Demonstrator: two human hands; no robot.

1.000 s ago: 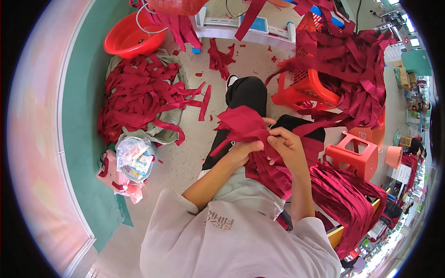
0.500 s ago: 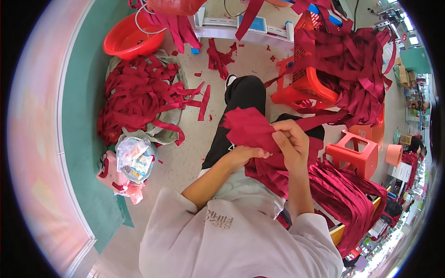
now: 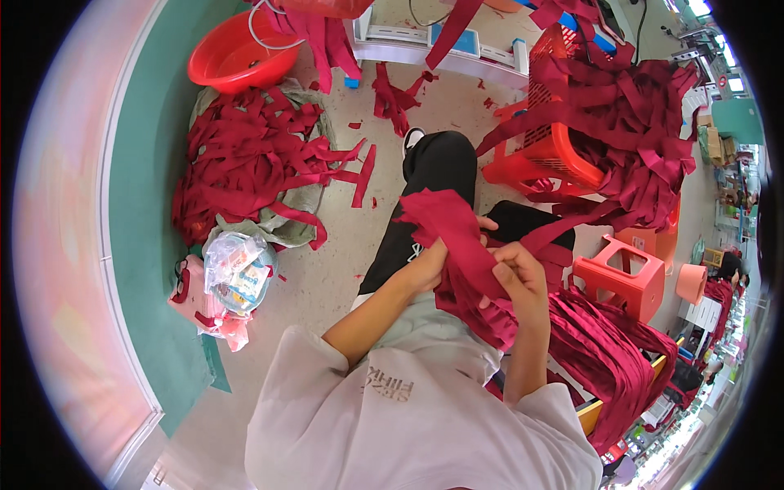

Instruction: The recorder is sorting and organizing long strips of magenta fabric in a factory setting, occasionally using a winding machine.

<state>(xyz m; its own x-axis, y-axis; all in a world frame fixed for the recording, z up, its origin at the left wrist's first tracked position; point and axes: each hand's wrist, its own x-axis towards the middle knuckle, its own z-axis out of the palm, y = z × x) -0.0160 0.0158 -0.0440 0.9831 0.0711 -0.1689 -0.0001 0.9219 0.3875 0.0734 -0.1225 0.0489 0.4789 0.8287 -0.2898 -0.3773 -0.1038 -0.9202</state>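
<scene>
Dark red fabric strips (image 3: 457,227) lie bunched in my hands above my lap, their frayed ends pointing away from me. My left hand (image 3: 433,263) grips them from beneath, with most of its fingers hidden behind the cloth. On the other side my right hand (image 3: 524,279) has its fingers curled, pinching the strips' edge near the thumb. More red cloth hangs below the hands over my lap. One long strip (image 3: 551,233) runs from beside my right hand up toward the heap of strips (image 3: 633,122) in the red basket (image 3: 563,159).
At the right stand a red plastic stool (image 3: 625,278) and a long bundle of red strips (image 3: 608,351) draped over a yellow-edged frame. A heap of strips (image 3: 245,155) spills over a sack on the left floor, below a red tub (image 3: 245,69). Plastic bags (image 3: 237,273) sit nearby.
My left hand has slid under the strips, and its thumb no longer shows across them. The held cloth has turned to slope down toward my right hand, which sits slightly lower.
</scene>
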